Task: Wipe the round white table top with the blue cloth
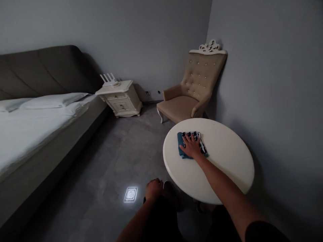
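My right hand (191,146) lies flat with its fingers spread on a folded cloth (180,143). The cloth is teal on one side and has a black-and-white pattern on top. Beneath it is a round white table (222,144), the cloth resting on its far left part. Lower down, at my left knee and apart from the table, is my left hand (153,189). Its fingers are curled in, and I see no object in them.
A tan tufted armchair (185,104) stands just behind the table, against the corner. To the left are a white nightstand (123,101) with a white router (109,80) on it and a bed (37,131). A lit square pattern (131,194) shows on the grey floor.
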Available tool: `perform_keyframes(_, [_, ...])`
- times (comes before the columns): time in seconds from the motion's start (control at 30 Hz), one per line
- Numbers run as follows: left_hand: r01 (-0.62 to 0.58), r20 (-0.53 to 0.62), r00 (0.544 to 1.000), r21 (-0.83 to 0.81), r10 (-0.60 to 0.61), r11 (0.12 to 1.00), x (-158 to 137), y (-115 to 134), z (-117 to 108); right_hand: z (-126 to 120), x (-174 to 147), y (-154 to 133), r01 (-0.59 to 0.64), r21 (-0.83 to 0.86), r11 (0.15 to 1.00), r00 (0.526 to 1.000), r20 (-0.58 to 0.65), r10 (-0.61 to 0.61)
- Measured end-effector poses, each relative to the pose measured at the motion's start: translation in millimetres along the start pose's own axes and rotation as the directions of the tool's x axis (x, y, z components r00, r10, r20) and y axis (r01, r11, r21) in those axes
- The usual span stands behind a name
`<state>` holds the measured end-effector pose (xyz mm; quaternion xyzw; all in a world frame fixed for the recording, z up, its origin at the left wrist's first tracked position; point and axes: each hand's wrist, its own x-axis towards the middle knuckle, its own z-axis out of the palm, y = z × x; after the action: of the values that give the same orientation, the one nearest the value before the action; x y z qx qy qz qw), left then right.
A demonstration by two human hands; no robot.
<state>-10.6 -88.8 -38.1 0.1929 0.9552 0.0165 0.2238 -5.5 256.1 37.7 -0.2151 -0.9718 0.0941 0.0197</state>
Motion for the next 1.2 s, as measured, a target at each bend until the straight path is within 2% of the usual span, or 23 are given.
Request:
perform_keyframes(0.17, [0.039,0.025,0.999,-0.042,-0.038,0.998,13.7,-1.8,1.9,2.7,107.2,16.0,-0.082,0.015,0.997,0.996,-0.034,0.083])
perform_keyframes(0.3, [0.064,0.036,0.997,-0.068,-0.062,0.996,24.2,-3.1,1.8,6.8,166.0,31.7,-0.105,0.022,0.994,0.994,-0.036,0.105])
perform_keyframes(0.43, [0.071,0.049,0.997,-0.075,-0.067,0.995,31.3,-0.7,-1.0,4.7,195.5,43.1,-0.122,0.007,0.993,0.993,-0.006,0.122])
perform_keyframes(0.57, [0.07,0.058,0.996,-0.07,-0.066,0.995,33.5,5.0,-2.5,0.9,188.2,45.9,-0.117,0.009,0.993,0.993,-0.013,0.117])
perform_keyframes(0.67, [0.069,0.055,0.996,-0.063,-0.065,0.996,32.7,10.4,-3.1,-1.7,154.7,44.6,-0.096,0.014,0.995,0.995,-0.035,0.097])
perform_keyframes(0.77, [0.062,0.054,0.997,-0.055,-0.059,0.997,29.9,16.1,-5.4,-4.0,96.7,43.3,-0.067,-0.005,0.998,0.996,-0.053,0.066])
perform_keyframes(0.87, [0.05,0.058,0.997,-0.049,-0.047,0.998,25.4,21.2,-8.3,-3.7,18.0,43.7,-0.042,-0.024,0.999,0.998,-0.044,0.041])
perform_keyframes(1.07, [0.026,0.084,0.996,-0.024,-0.024,0.999,18.5,23.7,-6.2,8.6,-166.5,46.5,0.045,-0.02,0.999,0.996,-0.082,-0.047])
perform_keyframes(1.13, [0.024,0.097,0.995,-0.013,-0.023,1.0,18.4,22.6,-3.6,8.9,-215.4,46.3,0.053,-0.01,0.999,0.996,-0.07,-0.054])
perform_keyframes(1.2, [0.019,0.104,0.994,-0.002,-0.019,1.0,18.9,21.5,-1.4,4.9,-247.7,45.7,0.049,-0.002,0.999,0.998,-0.046,-0.049])
